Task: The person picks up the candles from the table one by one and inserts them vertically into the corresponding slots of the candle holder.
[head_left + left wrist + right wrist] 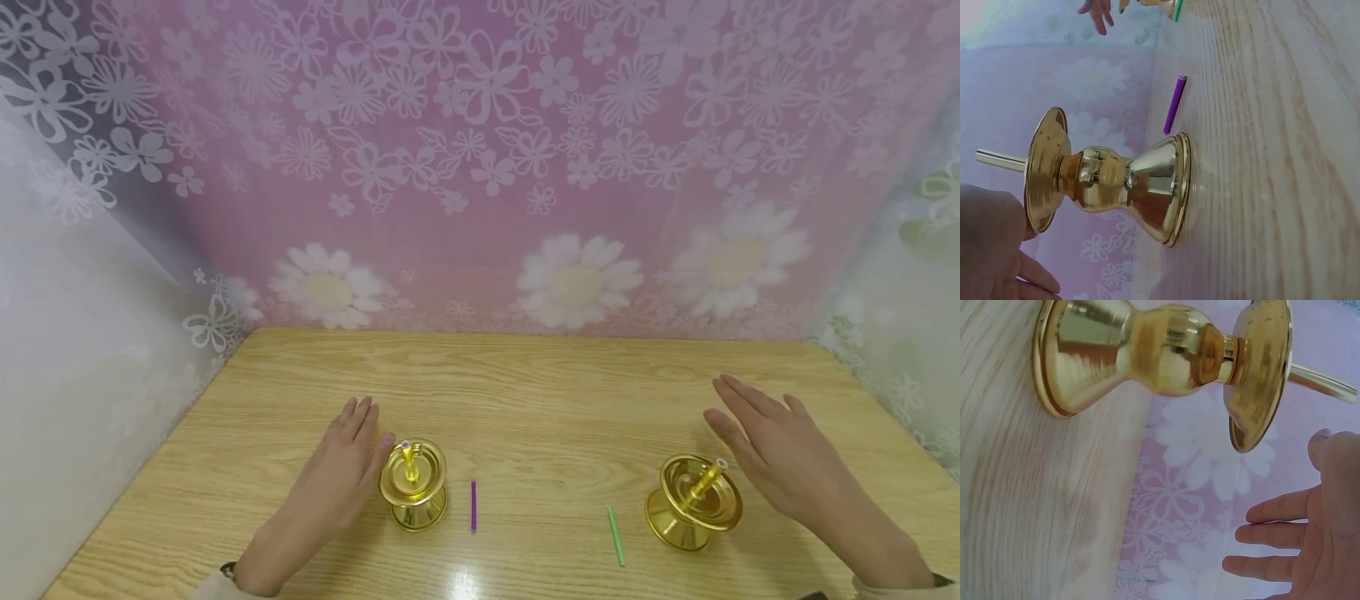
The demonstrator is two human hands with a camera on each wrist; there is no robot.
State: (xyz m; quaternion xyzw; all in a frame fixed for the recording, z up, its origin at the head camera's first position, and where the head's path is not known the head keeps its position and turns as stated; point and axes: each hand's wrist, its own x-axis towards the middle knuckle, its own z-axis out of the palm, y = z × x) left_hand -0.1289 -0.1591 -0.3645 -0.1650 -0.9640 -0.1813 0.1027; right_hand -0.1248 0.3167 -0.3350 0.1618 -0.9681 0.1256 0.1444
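Two shiny gold candle holders stand upright on the table, each with a wide dish and a thin central tube. My left hand is just left of the left candle holder, fingers extended; its thumb is by the dish rim, and whether it touches I cannot tell. To the right of the other candle holder, my right hand is held with fingers straight, apart from it in the right wrist view. Between the holders lie a thin purple stick and a thin green stick, perhaps slim candles.
The wood-grain table reaches back to a pink flowered curtain. Pale cloth hangs along the left side, and a whitish patterned cloth along the right.
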